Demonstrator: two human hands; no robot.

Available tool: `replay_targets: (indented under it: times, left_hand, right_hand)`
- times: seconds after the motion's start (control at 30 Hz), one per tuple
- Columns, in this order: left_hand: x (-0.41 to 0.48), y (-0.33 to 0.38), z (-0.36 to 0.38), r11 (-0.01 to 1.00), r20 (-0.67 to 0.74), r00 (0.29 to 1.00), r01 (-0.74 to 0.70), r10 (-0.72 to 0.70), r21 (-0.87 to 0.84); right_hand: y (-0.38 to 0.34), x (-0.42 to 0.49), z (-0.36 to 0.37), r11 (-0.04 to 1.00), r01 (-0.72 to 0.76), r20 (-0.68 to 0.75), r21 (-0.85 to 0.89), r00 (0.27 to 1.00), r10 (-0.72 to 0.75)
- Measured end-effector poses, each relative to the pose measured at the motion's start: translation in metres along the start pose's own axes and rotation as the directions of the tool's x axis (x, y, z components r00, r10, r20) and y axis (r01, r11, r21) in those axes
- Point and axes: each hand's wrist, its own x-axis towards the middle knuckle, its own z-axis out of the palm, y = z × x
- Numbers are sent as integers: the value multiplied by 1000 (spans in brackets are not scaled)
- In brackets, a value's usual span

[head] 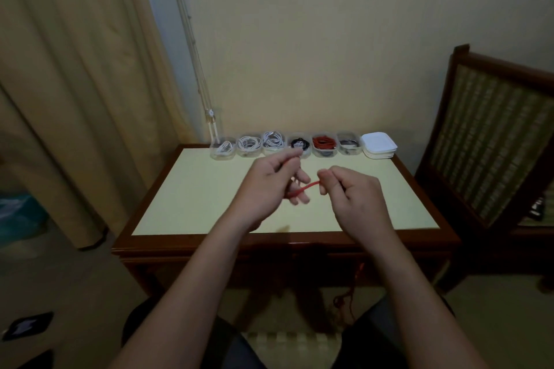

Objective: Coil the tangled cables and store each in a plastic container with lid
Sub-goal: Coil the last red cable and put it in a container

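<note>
The right hand has its grip pressed together, thumb and forefinger pinching the red cable. The left hand has its fingers curled with the cable passing round them; its thumb and forefinger meet higher up, though blur hides just what they pinch. A short taut run of cable spans the gap between the two hands, held above the middle of the bench. What looks like its hanging tail drops in a dim tangle below the near edge, by the person's knees. The step in hand is, I judge, winding the coil. It would go best with the left fingers as a steady former and the right hand laying one even turn at a time. The cable should slide through the pinch so any knot in the tail is met and picked out before it reaches the coil, and the turns need to be small enough for a tub. Along the far edge six clear containers stand in a row, each with a coiled cable inside and none lidded, with a stack of white lids just beside the right end. No spare empty tub is evident. No brand, label or writing can be read anywhere.
</note>
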Motion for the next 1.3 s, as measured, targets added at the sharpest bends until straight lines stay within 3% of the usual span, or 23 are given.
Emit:
replay_targets:
  times: [0.07, 0.2, 0.37, 0.47, 0.53, 0.7, 0.87, 1.0, 1.1, 1.3]
  left_hand:
    - [0, -1, 3, 998, 72, 995, 64, -62, -30]
    - [0, 5, 10, 904, 208, 961, 248, -183, -349]
    - [-1, 6, 10, 786, 251, 947, 308, -200, -535]
    - [0, 5, 6, 743, 266, 943, 324, -201, -586]
    - [0, 5, 2, 751, 271, 940, 332, -209, -571]
    - [-4, 3, -3, 821, 334, 918, 353, -212, -449]
    - [-4, 1, 5, 869, 292, 935, 308, -201, -386]
    - [-2, -1, 6, 839, 239, 959, 251, -150, -483]
    - [-3, -1, 6, 788, 235, 958, 270, -163, -554]
    - [-6, -2, 12, 825, 174, 976, 208, -135, -525]
  right_hand:
    - [-5, 3, -1, 994, -69, -48, 81, 996, 73]
    - [-17, 6, 2, 934, -237, -66, 266, 962, 264]
    - [-25, 9, 0, 827, -450, 142, 339, 893, 428]
    - [-23, 8, -1, 671, -561, 381, 485, 826, 415]
    - [-20, 7, -3, 582, -577, 435, 573, 816, 380]
    - [-14, 7, -5, 605, -548, 414, 577, 835, 362]
    - [-19, 6, 3, 761, -478, 331, 439, 873, 357]
    - [-20, 9, 2, 714, -464, 335, 523, 883, 328]
    - [-14, 8, 0, 764, -435, 327, 476, 894, 306]
    - [-11, 4, 1, 802, -393, 260, 450, 917, 304]
